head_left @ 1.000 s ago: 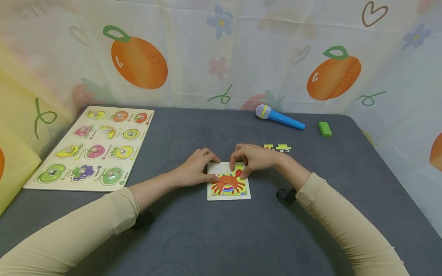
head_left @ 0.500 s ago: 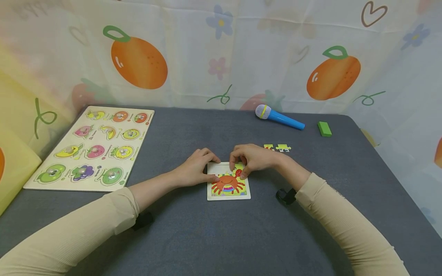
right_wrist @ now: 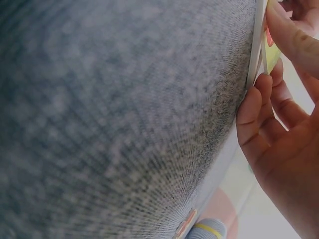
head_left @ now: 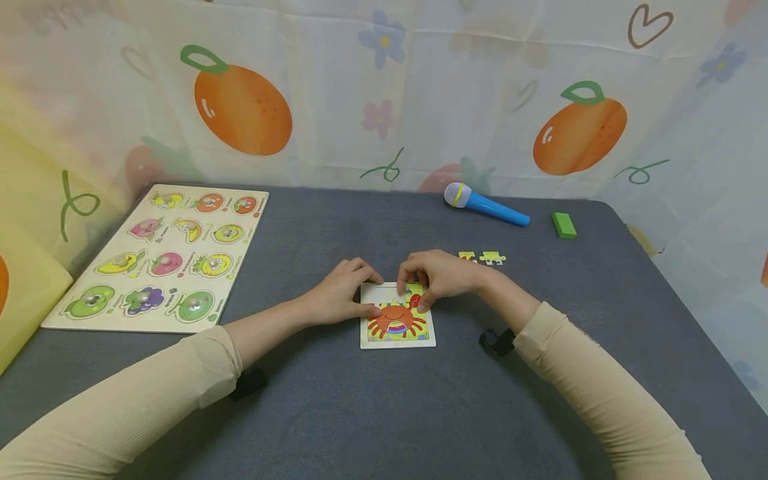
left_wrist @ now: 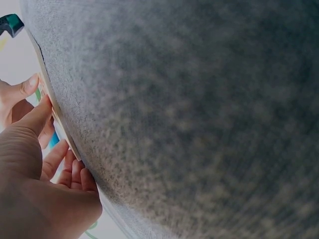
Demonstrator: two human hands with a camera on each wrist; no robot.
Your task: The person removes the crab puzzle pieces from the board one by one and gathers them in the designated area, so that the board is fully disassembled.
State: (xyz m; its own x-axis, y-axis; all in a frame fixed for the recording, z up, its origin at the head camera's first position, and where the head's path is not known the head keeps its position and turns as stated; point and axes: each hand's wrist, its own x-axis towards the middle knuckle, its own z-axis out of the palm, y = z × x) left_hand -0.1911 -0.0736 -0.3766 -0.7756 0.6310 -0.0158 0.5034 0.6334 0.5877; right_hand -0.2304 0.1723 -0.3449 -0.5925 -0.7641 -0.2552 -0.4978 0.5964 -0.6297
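Pinching puzzle piece (head_left: 415, 294), right hand (head_left: 443, 272)

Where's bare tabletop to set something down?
Grey tabletop lies bare between the beige sleeves, before the square white-framed crab puzzle, and from the cream fruit board to the blue microphone. Crowded: the puzzle, with left hand and right hand at it, yellow jigsaw pieces beyond.

Fruit puzzle board (head_left: 157, 245), blue microphone (head_left: 493, 207), green block (head_left: 564, 225)
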